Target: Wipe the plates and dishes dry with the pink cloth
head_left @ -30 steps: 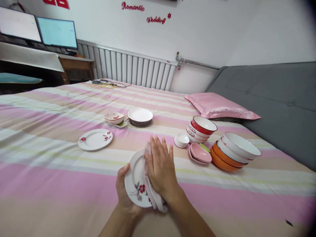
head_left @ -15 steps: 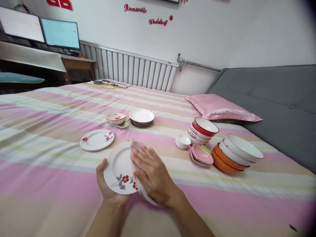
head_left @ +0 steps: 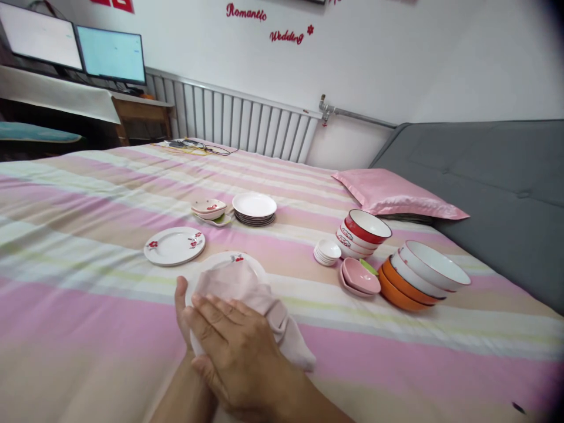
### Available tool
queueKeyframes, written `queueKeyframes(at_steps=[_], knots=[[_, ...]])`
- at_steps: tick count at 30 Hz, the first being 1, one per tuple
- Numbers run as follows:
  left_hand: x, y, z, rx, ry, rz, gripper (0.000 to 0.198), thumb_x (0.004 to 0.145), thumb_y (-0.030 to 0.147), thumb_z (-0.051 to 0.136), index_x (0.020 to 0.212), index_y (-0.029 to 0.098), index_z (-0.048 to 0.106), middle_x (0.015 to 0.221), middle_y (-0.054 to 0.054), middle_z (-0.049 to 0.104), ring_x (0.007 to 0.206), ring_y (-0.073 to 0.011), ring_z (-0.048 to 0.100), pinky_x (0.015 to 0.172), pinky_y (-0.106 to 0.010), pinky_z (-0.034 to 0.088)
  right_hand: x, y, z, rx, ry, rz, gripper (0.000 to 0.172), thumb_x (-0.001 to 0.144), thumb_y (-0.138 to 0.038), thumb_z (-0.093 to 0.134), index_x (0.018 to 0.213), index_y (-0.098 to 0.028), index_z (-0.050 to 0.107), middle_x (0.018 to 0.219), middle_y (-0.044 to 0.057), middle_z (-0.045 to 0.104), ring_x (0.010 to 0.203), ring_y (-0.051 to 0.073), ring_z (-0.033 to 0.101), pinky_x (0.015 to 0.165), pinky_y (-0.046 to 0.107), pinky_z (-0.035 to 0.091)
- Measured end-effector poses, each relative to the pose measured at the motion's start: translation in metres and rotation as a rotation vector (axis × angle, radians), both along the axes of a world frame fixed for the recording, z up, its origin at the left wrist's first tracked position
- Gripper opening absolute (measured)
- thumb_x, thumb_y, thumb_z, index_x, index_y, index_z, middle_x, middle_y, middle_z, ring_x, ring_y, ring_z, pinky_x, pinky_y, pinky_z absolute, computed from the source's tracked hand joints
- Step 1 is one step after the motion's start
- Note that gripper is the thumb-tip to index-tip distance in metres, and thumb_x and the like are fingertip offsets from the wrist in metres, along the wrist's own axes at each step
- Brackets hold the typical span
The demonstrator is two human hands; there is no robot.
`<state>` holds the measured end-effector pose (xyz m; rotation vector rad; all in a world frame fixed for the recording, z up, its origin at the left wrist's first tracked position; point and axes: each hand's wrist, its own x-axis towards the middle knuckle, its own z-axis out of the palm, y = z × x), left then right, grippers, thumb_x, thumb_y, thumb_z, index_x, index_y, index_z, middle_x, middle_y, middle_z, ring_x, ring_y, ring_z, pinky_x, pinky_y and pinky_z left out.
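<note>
A white plate with red flowers (head_left: 233, 260) is held low over the striped bed, its far rim showing. My left hand (head_left: 181, 305) grips its left edge, mostly hidden behind my right hand. My right hand (head_left: 231, 349) lies across the plate, fingers pressing a pale pink cloth (head_left: 259, 305) flat onto its face. The cloth covers most of the plate and hangs off to the right.
On the bed lie a flowered plate (head_left: 174, 245), a stack of white plates (head_left: 254, 208), small dishes (head_left: 209, 210), tiny white saucers (head_left: 326, 251), pink bowls (head_left: 359, 276), red-and-white bowls (head_left: 365, 230) and orange-and-white bowls (head_left: 420, 276). A pink pillow (head_left: 396, 197) lies by the grey headboard.
The plate has turned and tipped flatter, its red flower now at the far rim. My right hand slid the cloth leftward over the plate's face, covering most of it.
</note>
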<state>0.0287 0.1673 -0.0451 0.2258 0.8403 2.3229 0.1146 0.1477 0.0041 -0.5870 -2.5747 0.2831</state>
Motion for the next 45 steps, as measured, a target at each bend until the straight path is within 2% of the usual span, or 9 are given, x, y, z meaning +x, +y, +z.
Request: queueKeyframes(at_steps=[4,7,14,18,21,23,30,36,45], knots=[[0.056,-0.006,0.014,0.187,0.116,0.137,0.046,0.085,0.06,0.032,0.123,0.046,0.052,0.145,0.016,0.036,0.136,-0.0142,0.028,0.104,-0.028,0.034,0.007,0.001,0.007,-0.028,-0.063,0.017,0.059,0.095,-0.034,0.037,0.146,-0.014,0.016,0.155,0.004,0.009,0.142,0.018,0.01,0.117,0.036,0.014],[0.076,-0.011,0.027,0.282,0.178,0.055,0.048,0.088,0.058,0.022,0.13,0.048,0.044,0.148,0.019,0.028,0.141,-0.0171,0.014,0.113,-0.036,0.017,0.013,0.006,0.011,-0.025,-0.079,0.036,0.062,0.095,-0.035,0.037,0.147,-0.015,0.01,0.155,0.003,-0.001,0.142,0.019,-0.002,0.117,0.039,0.01],[0.084,-0.01,0.038,0.371,0.122,-0.072,0.048,0.088,0.057,0.025,0.134,0.048,0.039,0.151,0.017,0.022,0.14,-0.0244,0.014,0.112,-0.041,0.021,0.022,0.013,0.016,-0.057,-0.009,-0.025,0.057,0.097,-0.041,0.029,0.147,-0.021,0.012,0.155,-0.002,0.004,0.142,0.021,-0.007,0.116,0.045,0.004],[0.077,-0.008,0.023,0.274,0.029,-0.335,0.055,0.08,0.067,0.04,0.133,0.054,0.034,0.148,0.014,0.03,0.139,-0.0249,0.021,0.109,-0.041,0.029,0.028,0.021,0.019,-0.095,0.048,-0.109,0.057,0.095,-0.045,0.033,0.146,-0.026,0.017,0.154,-0.003,0.016,0.142,0.021,-0.002,0.115,0.049,0.005],[0.064,-0.01,0.016,0.178,-0.063,-0.54,0.047,0.086,0.05,0.046,0.133,0.044,0.042,0.142,0.006,0.044,0.137,-0.0214,0.027,0.105,-0.037,0.034,0.031,0.028,0.017,-0.094,0.09,-0.175,0.051,0.096,-0.042,0.031,0.145,-0.028,0.021,0.152,-0.002,0.023,0.142,0.021,0.004,0.115,0.051,0.006],[0.057,-0.012,0.019,0.143,-0.133,-0.682,0.042,0.09,0.038,0.043,0.131,0.036,0.047,0.137,0.002,0.05,0.135,-0.02,0.031,0.106,-0.035,0.034,0.033,0.032,0.013,-0.077,0.116,-0.225,0.049,0.097,-0.04,0.031,0.144,-0.028,0.024,0.151,-0.002,0.027,0.142,0.021,0.007,0.114,0.051,0.007],[0.051,-0.018,0.038,0.324,-0.358,-1.047,0.048,0.088,0.046,0.035,0.122,0.019,0.058,0.124,-0.008,0.061,0.127,-0.0273,0.043,0.106,-0.042,0.031,0.038,0.044,0.004,-0.043,0.157,-0.418,0.05,0.096,-0.04,0.032,0.142,-0.023,0.03,0.145,0.004,0.037,0.136,0.022,0.026,0.113,0.046,0.015],[0.034,-0.017,0.027,0.298,-0.264,-1.004,0.038,0.074,0.031,0.048,0.101,0.014,0.069,0.103,-0.01,0.071,0.111,-0.0321,0.057,0.095,-0.041,0.046,0.038,0.051,-0.003,-0.134,0.249,-0.581,0.053,0.095,-0.043,0.032,0.142,-0.019,0.03,0.133,0.01,0.049,0.121,0.024,0.045,0.096,0.042,0.04],[0.005,-0.01,0.031,0.193,-0.18,-0.496,0.049,0.063,0.036,0.057,0.109,0.023,0.065,0.093,-0.003,0.073,0.106,-0.0345,0.059,0.087,-0.045,0.052,0.01,0.04,-0.023,-0.545,0.696,-0.614,0.043,0.094,-0.037,0.032,0.129,-0.015,0.043,0.106,0.011,0.065,0.099,0.02,0.061,0.085,0.033,0.047]])
